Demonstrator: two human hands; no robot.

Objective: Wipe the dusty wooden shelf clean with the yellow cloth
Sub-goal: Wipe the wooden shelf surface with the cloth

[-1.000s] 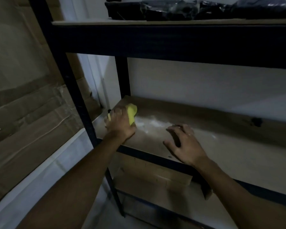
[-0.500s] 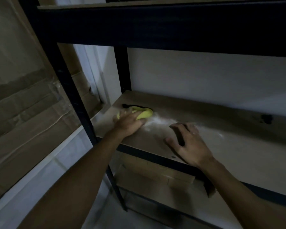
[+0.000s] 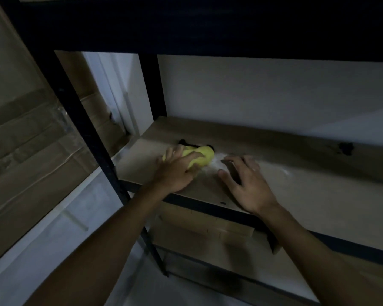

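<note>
Cardboard sheets (image 3: 31,146) lean at the far left, outside the black upright post (image 3: 86,133) of the shelving unit. Past the post comes the wooden shelf (image 3: 318,195), a pale brown board running left to right, with a darker strip along its back edge against the white wall (image 3: 263,91).

On the board's left part, the left hand (image 3: 177,168) presses down on the yellow cloth (image 3: 200,156), fingers curled over the bunched fabric, so the cloth is pinned between palm and shelf. The cloth pokes out ahead of the fingers, toward the back strip and a dark smudge (image 3: 195,143) just behind it. Just right of the cloth lies a whitish patch of dust (image 3: 219,160), touching or nearly touching the fabric's right edge.

Next, the right hand (image 3: 245,184) rests flat on the board, fingers spread and holding nothing; it seems only to brace. Its fingertips sit at the right side of the dust patch, so the dust lies between the two hands. Farther right, a faint pale streak (image 3: 285,172) shows on the board, and a second dark mark (image 3: 346,149) sits on the back strip.

The coming stroke likely turns on this: the dust lies to the right of the cloth, along the shelf's long axis, and the left hand is the one carrying the cloth. The braced right hand stands in that path and may need to shift.
</note>
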